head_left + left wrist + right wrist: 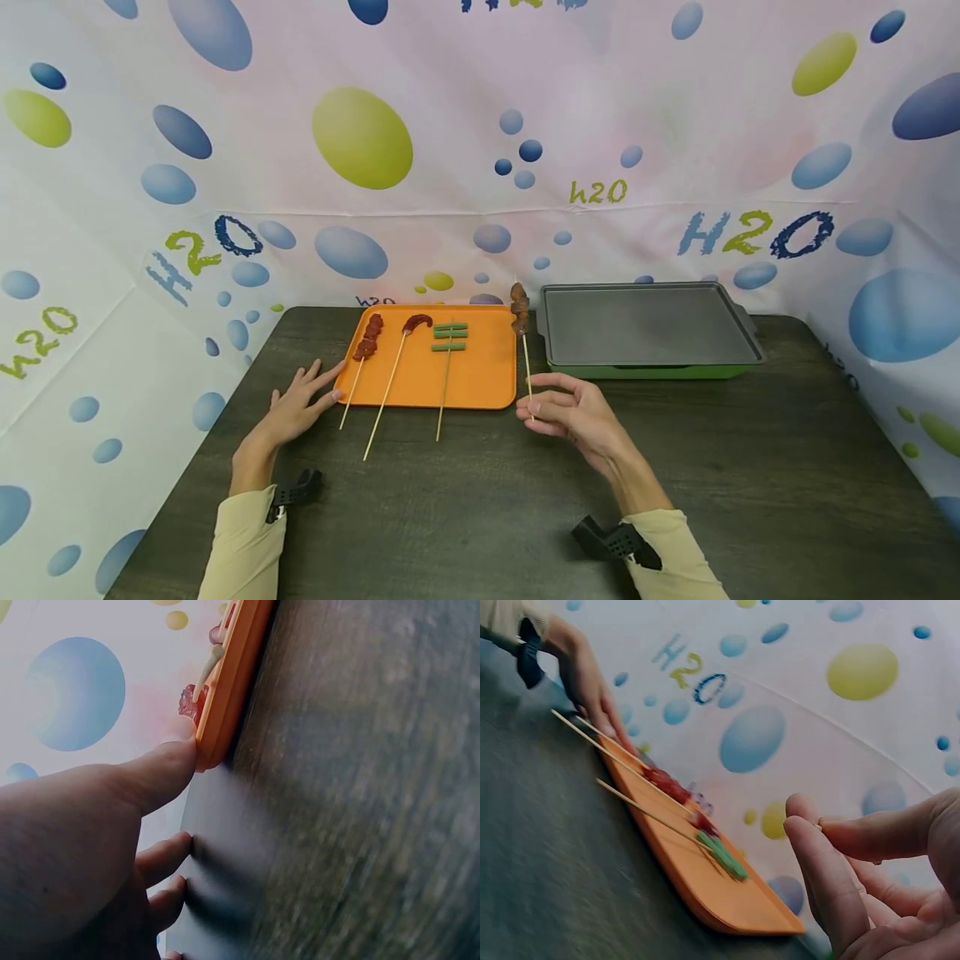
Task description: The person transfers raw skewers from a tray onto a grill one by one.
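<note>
My right hand [573, 417] pinches the bare stick of a skewer of brown meat chunks [520, 308], held up between the tray and the grill pan. At the tray's left end, my left hand [296, 406] touches the edge with straight, spread fingers. On the orange tray [491, 367] lie a skewer of red meat chunks [367, 337], a skewer with a dark red curled piece [417, 322], and a skewer of green bean pieces [450, 333]. Their sticks stick out over the front edge. In the right wrist view only the stick's end shows between thumb and fingers.
A grey rectangular grill pan [648, 321] on a green base [660, 372] stands to the right of the tray. Both stand on a dark wooden table [450, 533]. Behind it hangs a white cloth [465, 167] with blue and green bubbles.
</note>
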`<state>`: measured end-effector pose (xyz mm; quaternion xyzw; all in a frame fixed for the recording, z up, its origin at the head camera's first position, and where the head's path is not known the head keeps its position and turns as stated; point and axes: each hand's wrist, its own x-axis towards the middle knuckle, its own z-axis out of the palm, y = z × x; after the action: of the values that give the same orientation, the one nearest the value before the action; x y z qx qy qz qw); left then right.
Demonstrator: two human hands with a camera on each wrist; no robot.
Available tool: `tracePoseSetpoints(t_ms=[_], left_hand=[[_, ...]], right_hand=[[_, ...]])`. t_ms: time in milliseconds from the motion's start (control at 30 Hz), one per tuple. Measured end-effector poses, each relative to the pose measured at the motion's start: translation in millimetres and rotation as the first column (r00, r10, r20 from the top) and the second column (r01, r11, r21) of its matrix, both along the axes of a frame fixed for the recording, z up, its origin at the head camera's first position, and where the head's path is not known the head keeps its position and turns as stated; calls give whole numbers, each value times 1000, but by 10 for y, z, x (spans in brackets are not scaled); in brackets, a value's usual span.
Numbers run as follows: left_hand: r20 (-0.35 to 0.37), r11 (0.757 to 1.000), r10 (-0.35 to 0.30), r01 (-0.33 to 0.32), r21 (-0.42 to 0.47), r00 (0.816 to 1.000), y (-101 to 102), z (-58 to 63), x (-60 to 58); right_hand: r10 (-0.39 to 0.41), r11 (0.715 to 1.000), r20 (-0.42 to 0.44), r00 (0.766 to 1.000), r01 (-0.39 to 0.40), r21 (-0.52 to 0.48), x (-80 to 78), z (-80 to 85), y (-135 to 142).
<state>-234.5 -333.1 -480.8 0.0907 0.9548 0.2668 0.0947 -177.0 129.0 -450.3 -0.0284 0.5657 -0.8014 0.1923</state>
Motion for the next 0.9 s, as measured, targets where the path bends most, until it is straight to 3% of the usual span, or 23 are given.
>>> tracePoseSetpoints(t_ms=[500,900], left_hand=[[-14,1000,-5,5,19,1000,-11,-29,-3],[-16,1000,-6,6,11,1000,-22,-23,-4]], right_hand=[[-67,997,1,998,67,29,-76,26,551],[-86,996,46,995,84,25,-94,-30,708]])
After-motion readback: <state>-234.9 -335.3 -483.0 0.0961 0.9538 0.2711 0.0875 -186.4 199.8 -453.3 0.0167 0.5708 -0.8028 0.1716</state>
